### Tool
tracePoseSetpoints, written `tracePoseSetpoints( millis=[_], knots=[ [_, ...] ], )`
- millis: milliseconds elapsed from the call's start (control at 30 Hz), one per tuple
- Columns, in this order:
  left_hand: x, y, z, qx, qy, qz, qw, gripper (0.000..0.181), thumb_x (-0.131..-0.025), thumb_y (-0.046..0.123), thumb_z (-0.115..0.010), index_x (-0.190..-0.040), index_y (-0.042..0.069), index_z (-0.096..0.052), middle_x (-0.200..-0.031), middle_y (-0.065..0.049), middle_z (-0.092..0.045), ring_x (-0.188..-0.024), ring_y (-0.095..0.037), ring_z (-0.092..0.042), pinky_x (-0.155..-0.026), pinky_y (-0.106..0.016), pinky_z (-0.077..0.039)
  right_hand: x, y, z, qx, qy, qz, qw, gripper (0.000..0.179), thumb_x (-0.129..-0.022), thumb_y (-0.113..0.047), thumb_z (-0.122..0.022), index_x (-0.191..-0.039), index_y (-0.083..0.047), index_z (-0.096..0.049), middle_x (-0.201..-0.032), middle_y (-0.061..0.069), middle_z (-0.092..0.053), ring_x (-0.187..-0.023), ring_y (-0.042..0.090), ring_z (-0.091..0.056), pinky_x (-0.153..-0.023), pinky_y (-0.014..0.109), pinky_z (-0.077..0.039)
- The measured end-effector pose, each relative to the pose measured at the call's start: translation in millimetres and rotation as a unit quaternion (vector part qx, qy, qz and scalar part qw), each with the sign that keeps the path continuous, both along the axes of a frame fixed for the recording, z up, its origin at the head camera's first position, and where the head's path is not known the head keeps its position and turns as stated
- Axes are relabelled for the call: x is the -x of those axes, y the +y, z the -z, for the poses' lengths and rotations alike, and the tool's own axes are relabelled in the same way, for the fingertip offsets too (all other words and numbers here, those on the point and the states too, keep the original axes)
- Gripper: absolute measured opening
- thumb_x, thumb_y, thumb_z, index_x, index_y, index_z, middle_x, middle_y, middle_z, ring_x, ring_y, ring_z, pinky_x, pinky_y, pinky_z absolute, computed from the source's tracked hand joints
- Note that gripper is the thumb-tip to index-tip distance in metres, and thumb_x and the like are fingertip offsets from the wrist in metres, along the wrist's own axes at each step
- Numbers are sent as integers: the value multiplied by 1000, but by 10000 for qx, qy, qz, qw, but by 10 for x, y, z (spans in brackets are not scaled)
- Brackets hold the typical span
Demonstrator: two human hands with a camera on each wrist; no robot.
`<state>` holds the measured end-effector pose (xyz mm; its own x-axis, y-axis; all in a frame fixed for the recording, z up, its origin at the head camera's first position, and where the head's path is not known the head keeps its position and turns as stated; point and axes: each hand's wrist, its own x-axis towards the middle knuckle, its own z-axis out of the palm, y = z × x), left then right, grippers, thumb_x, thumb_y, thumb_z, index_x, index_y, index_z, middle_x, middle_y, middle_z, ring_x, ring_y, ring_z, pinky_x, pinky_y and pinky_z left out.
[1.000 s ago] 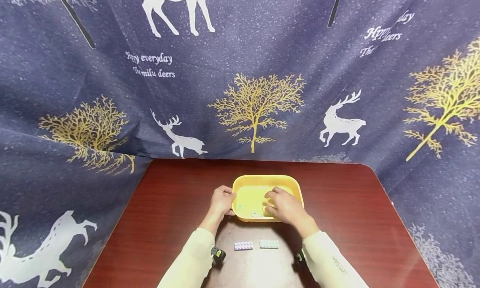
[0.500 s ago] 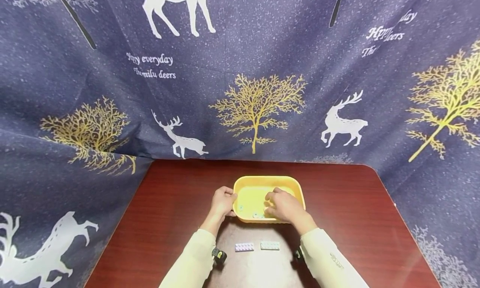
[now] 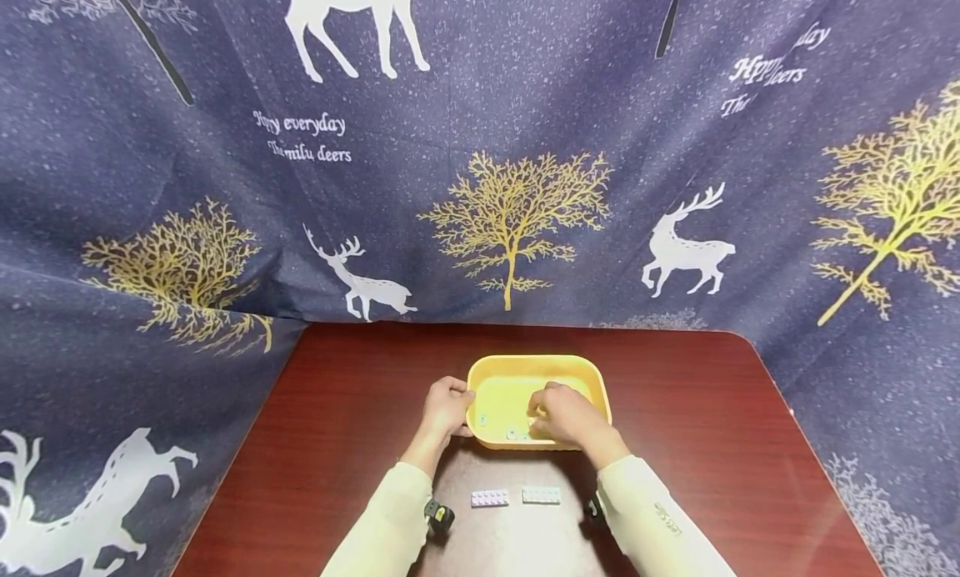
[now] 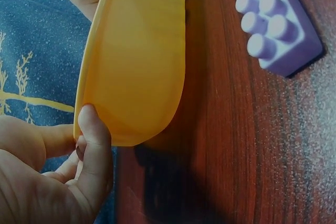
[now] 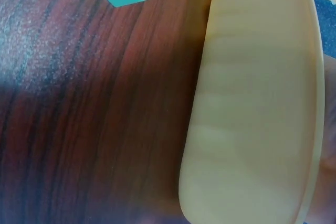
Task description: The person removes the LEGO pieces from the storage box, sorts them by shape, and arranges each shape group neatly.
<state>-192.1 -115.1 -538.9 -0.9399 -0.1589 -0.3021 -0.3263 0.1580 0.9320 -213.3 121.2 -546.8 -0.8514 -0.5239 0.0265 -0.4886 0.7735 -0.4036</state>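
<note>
A yellow plastic bin (image 3: 497, 385) stands on the table in the head view. My left hand (image 3: 446, 406) grips its left end; in the left wrist view the thumb (image 4: 93, 129) lies on the outer wall and a finger reaches over the rim. My right hand (image 3: 567, 414) is down inside the bin at the right, fingers bent toward the floor; whatever is under the fingertips is hidden. Small pale pieces (image 3: 512, 434) lie in the bin to the left of that hand. In the right wrist view the bin's wall (image 5: 252, 114) covers most of the hand.
In front of the bin lie a purple studded building brick (image 3: 490, 498) and a mint-green one (image 3: 541, 495), side by side on the red-brown table (image 3: 360, 393). A dark blue cloth (image 3: 480, 85) with deer and trees hangs behind.
My right hand's fingers have drawn closer together inside the bin, and the pale pieces near them show slightly differently. The left hand keeps its grip on the bin.
</note>
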Motion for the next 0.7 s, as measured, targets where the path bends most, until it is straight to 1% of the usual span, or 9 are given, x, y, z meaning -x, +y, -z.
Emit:
tracePoseSetpoints(
  millis=[133, 233, 333, 567, 700],
  knots=[
    [-9, -3, -9, -39, 19, 34, 10000, 21, -99, 5, -63, -115, -6, -60, -104, -26, -63, -69, -32, -71, -45, -34, -63, 11, -9, 14, -30, 52, -48, 10000, 15, -75, -14, -80, -90, -15, -77, -90, -1, -70, -84, 17, -63, -79, 38, -58],
    [-12, -4, -14, -63, 53, 57, 9999, 20, -99, 5, -62, -115, -7, -59, -105, -28, -63, -68, -31, -70, -44, -33, -63, 23, -14, 16, 1, 69, -63, 10000, 16, -74, -10, -76, -89, -15, -77, -87, -3, -71, -84, 19, -66, -78, 38, -59],
    [-13, -5, -20, -72, 60, 54, 9999, 20, -99, 5, -62, -115, -7, -59, -104, -28, -63, -67, -30, -70, -44, -32, -62, 38, -18, 16, 25, 59, -69, 10000, 18, -73, -7, -74, -90, -15, -77, -84, -4, -72, -84, 19, -67, -78, 38, -60],
    [-22, -1, -34, -60, 47, 69, 9999, 20, -98, 4, -62, -115, -7, -59, -103, -27, -63, -68, -31, -70, -43, -32, -62, 53, -30, 12, 29, -46, -100, 9999, 16, -80, -6, -77, -92, -17, -77, -82, -6, -72, -84, 18, -67, -81, 38, -60],
    [-16, -4, -31, -45, 42, 58, 10000, 21, -98, 4, -63, -116, -7, -59, -100, -24, -63, -67, -30, -70, -44, -32, -62, 50, -15, -21, 62, 145, -249, 9996, 17, -79, -5, -77, -91, -16, -77, -81, -5, -73, -82, 19, -68, -78, 38, -60]
  ],
)
